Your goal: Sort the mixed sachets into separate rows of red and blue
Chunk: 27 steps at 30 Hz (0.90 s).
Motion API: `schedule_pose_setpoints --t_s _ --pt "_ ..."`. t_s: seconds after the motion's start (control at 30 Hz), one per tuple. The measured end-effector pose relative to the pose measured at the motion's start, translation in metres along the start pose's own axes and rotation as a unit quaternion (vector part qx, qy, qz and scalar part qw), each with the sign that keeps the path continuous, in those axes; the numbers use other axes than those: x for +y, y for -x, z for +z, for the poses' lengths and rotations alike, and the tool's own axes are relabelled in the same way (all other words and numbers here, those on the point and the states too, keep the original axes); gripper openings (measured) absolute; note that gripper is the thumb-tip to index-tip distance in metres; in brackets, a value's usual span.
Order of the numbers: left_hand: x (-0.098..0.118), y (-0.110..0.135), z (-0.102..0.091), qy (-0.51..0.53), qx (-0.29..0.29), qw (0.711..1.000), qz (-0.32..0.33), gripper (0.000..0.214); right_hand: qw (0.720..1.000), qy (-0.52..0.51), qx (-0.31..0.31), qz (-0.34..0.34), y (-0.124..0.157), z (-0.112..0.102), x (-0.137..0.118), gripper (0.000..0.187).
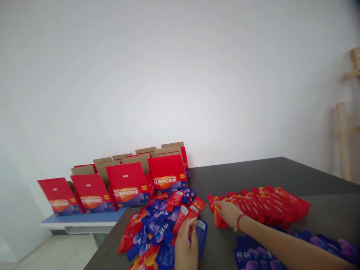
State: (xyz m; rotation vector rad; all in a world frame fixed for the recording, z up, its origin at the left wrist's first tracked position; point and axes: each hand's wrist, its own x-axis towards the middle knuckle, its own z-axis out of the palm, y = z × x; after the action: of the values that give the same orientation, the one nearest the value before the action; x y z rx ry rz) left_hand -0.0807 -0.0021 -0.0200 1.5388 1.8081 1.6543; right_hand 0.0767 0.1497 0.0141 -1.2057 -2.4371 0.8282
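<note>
My left hand (186,245) is at the right edge of a loose pile of red and blue sachets (160,225), fingers curled on a red sachet (188,216) there. My right hand (228,214), with a red cord at the wrist, reaches across to the near end of a neat row of red sachets (264,204) and pinches the end red sachet (218,220). A row of blue sachets (295,251) lies under my right forearm. All rest on a dark grey table (253,172).
Several open red-and-blue cardboard boxes (126,185) stand on a low blue-topped bench (81,219) against the white wall at the left. Pale wooden posts (343,138) stand at the far right.
</note>
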Motion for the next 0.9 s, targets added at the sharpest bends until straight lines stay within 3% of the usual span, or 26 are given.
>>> schedule_pose_setpoints --t_s 0.13,0.3,0.5,0.6,0.73,0.9 --pt "0.000 0.002 0.003 -0.021 -0.017 0.999 0.029 0.028 0.981 0.191 0.036 0.026 0.006 -0.004 -0.011 0.026" --pt "0.005 0.004 0.003 -0.066 -0.044 0.996 0.039 0.029 0.951 0.290 0.011 -0.101 0.017 0.009 -0.023 0.053" --pt "0.007 0.007 0.002 -0.195 -0.066 0.977 0.055 0.034 0.937 0.325 -0.034 -0.125 0.015 0.024 -0.005 0.053" --pt "0.008 0.010 0.005 -0.274 -0.087 0.957 0.032 0.035 0.935 0.326 -0.039 -0.130 0.012 0.019 0.008 0.057" --pt "0.007 0.014 0.011 -0.354 -0.112 0.928 -0.003 0.055 0.934 0.319 -0.041 -0.155 0.009 0.008 0.022 0.067" --pt "-0.003 0.018 0.018 -0.418 -0.131 0.899 -0.002 0.067 0.934 0.296 -0.051 -0.193 0.009 0.001 0.034 0.075"
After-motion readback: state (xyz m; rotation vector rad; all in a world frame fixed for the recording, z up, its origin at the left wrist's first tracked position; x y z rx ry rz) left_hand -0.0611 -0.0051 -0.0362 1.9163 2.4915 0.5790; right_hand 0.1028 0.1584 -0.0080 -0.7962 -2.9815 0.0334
